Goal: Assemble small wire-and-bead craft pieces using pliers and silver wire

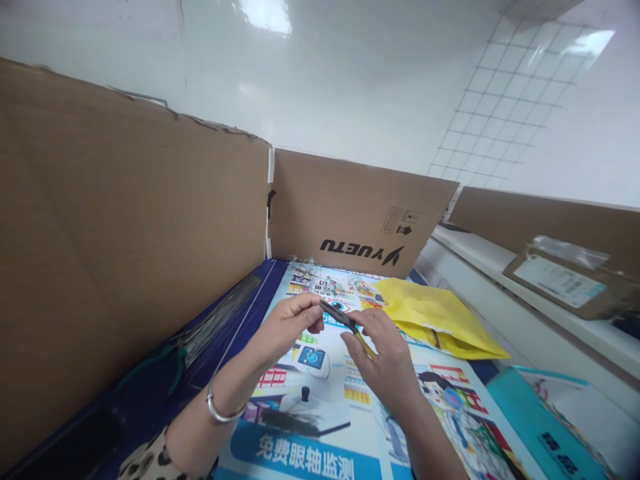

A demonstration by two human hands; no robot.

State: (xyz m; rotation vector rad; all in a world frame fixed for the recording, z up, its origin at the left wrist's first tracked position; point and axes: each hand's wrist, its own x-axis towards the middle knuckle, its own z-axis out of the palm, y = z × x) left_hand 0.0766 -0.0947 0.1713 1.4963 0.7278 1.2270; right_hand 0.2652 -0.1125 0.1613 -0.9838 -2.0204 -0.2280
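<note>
Dark-jawed pliers (336, 311) with yellow handles are gripped in my right hand (385, 350), jaws pointing left over the middle of the table. At the jaw tips, my left hand (293, 327) is closed with thumb and forefinger pinched together. Whatever those fingers hold is too small to make out. Beneath both hands lies a printed poster sheet (305, 443) with pictures and Chinese writing. A small heap of thin wire pieces (305, 262) appears at the sheet's far end.
Cardboard panels (125, 220) stand along the left and back (350, 193). Long thin wires (225, 317) and a teal-handled tool (173, 373) lie left. A yellow bag (435, 313) and a teal box (540, 420) are right. A package (565, 283) rests on a white ledge (500, 267).
</note>
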